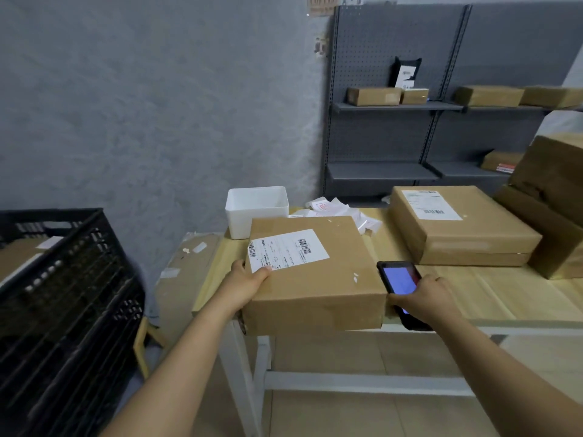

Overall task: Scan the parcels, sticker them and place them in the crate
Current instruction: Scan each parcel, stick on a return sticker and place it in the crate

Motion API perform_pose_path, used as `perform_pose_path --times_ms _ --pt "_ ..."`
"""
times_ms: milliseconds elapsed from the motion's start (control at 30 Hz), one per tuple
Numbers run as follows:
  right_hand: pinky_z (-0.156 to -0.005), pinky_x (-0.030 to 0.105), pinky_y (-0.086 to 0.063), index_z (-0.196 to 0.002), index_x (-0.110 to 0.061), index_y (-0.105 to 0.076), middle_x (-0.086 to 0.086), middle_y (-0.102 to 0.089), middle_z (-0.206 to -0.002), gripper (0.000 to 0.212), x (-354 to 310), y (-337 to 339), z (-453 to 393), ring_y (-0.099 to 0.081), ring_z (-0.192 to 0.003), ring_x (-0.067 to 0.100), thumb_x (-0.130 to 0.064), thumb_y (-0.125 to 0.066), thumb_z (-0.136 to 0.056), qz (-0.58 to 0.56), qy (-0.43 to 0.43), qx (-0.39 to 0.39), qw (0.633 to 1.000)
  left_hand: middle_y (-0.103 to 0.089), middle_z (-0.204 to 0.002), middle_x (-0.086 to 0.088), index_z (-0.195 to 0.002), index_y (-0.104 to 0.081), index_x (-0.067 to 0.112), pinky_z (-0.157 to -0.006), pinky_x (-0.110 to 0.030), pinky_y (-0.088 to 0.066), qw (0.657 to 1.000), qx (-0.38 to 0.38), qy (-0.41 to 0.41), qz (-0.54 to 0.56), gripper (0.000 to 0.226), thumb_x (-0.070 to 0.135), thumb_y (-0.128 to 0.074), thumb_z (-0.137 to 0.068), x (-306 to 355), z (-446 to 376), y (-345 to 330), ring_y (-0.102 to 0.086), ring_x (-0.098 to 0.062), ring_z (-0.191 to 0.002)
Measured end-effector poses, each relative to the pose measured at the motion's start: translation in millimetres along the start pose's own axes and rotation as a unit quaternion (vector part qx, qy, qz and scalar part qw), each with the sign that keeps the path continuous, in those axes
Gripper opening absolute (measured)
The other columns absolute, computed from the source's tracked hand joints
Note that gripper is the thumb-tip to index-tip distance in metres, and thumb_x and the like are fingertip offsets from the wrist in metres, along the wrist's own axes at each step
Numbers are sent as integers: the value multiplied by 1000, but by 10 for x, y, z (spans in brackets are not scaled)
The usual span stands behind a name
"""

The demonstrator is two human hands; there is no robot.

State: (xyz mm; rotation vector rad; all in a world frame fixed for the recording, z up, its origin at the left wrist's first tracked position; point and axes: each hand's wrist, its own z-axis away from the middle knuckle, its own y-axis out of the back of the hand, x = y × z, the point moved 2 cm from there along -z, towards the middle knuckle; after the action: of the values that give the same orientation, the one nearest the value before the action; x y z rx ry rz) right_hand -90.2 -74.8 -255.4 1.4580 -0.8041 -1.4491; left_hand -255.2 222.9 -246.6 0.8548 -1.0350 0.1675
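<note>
Parcels sit across this packing scene, and the one being handled lies at the near-left edge of the worktop. Starting at the far left, a black slatted crate (pixel 63 294) stands on the floor beside the worktop, with brown cardboard visible inside it. Next, the left hand (pixel 249 280) clasps the near-left corner of the parcel (pixel 315 275), thumb on top touching the white shipping label (pixel 288 250), which carries barcodes; this grip is closed on the box. The parcel overhangs the front edge of the worktop (pixel 473 294), a pale wooden surface on a white frame. Just behind the parcel stands a white plastic tub (pixel 257 211), and beside that lies a loose pile of white paper slips (pixel 340 212). To the right of the parcel, the right hand (pixel 424 299) grasps a black handheld scanner (pixel 399 283) with a lit blue screen, its fingers also pressing against the parcel's right side. Further right, a second labelled parcel (pixel 460 225) rests flat on the worktop, with larger brown boxes (pixel 552 197) stacked at the far right edge. Behind, grey metal shelving (pixel 410 105) holds several small cartons.
</note>
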Motion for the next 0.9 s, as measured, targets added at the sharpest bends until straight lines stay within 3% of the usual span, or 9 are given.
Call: perform_pose_path --times_ms 100,267,533,700,800,900 --pt "-71 31 -38 -114 0 -48 14 -45 -112 69 -18 -156 -78 -48 -101 29 -41 -79 -68 -21 -9 -6 1000 -50 -140 1 -148 -24 21 -73 -30 -38 1000 1 2 3 79 56 -56 -86 -33 -34 2 -48 -15 -97" --pt "-95 37 -33 -120 0 -46 18 -47 -120 71 -82 -204 -209 -40 -117 33 -52 -66 -77 52 13 6 999 -46 -143 2 -148 -22 27 -77 -32 -40 1000 -2 11 10 82 62 -57 -82 -96 -38 11 -50 -17 -104" --pt "-102 40 -30 -129 -2 -44 20 -42 -129 83 -98 -201 -316 -34 -125 34 -65 -58 -77 3 -4 4 1000 -49 -138 2 -149 -19 24 -78 -31 -40 1000 -21 23 0 78 57 -54 -87 -68 -39 -3 -50 -17 -103" --pt "-105 43 -30 -135 -6 -41 22 -40 -134 72 -232 -102 -371 -34 -127 38 -59 -53 -86 -40 11 44 998 -51 -115 3 -146 -23 16 -63 -25 -40 998 -45 44 -9 75 51 -54 -87 41 -106 60 -53 -10 -85" --pt "-102 43 -32 -140 -11 -37 18 -37 -139 69 -316 -39 -445 -31 -128 36 -53 -53 -88 -62 33 47 996 -49 -133 -6 -142 -27 14 -83 -35 -48 999 -13 34 -15 70 48 -55 -87 164 -243 114 -56 -24 -107" --pt "-103 44 -32 -142 -13 -35 15 -35 -143 63 -458 24 -635 -27 -132 34 -41 -55 -90 -101 65 38 992 -49 -135 -10 -138 -35 16 -93 -36 -47 998 51 -32 -21 59 40 -56 -89 386 -401 135 -57 -26 -112"
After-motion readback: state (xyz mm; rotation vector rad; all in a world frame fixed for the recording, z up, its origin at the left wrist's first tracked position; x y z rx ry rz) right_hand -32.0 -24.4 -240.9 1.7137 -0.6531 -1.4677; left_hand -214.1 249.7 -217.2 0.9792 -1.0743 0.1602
